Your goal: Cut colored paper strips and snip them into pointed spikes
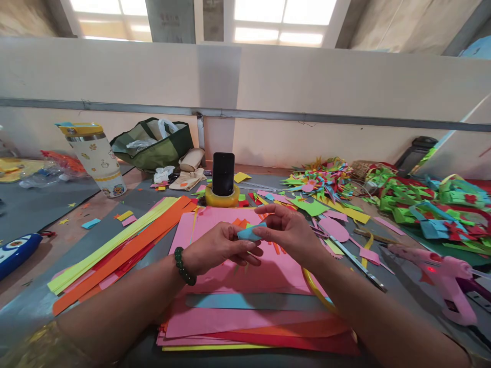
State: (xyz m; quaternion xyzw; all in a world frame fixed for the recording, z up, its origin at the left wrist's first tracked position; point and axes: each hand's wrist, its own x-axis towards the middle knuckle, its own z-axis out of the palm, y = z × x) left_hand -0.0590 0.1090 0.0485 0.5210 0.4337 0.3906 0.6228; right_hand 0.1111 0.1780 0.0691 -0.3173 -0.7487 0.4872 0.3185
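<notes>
A small folded piece of light blue paper point(248, 233) is pinched between both hands above a stack of pink paper point(215, 327). My left hand point(220, 249), with a dark green bead bracelet point(184, 266) at the wrist, grips its left end. From the other side, thumb and fingers of my right hand point(291, 230) close on its right end. Small orange pieces point(241, 223) show just behind the blue paper. A long blue paper strip point(249, 301) lies across the pink stack, nearer to me. Part of a yellow ring point(312, 286) shows beside my right forearm.
Yellow and orange paper strips point(126, 255) lie left. A phone point(223, 174) stands in a yellow tape roll point(222, 197). Right are scissors point(360, 266), a pink glue gun point(433, 271) and finished paper crafts point(441, 209). A tumbler point(95, 161) and green bag point(153, 148) stand behind.
</notes>
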